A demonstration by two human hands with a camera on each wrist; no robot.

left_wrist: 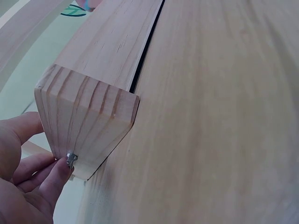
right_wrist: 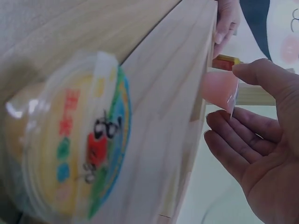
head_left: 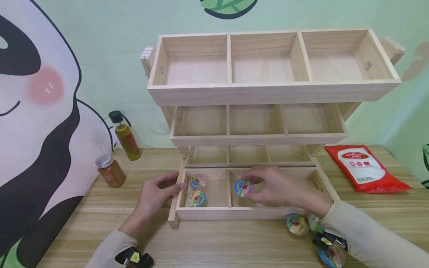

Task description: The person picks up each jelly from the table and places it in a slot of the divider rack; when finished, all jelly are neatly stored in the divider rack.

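Pinching a cup (head_left: 243,187) — right-wrist view adds pink filling (right_wrist: 218,87).

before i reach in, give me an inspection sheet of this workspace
surface: wood-grain table, carrying a tiered wooden rack
job's things: two small lidded cups in the left compartment of the bottom tray; three visible on the table near the right sleeve; one in hand
clutter: dark-capped bottle and jar left of the rack, red-and-white bag right
hands: left hand touches the tray's left end; right hand pinches a cup
cables: nothing seen
surroundings: pale green wall, panda picture
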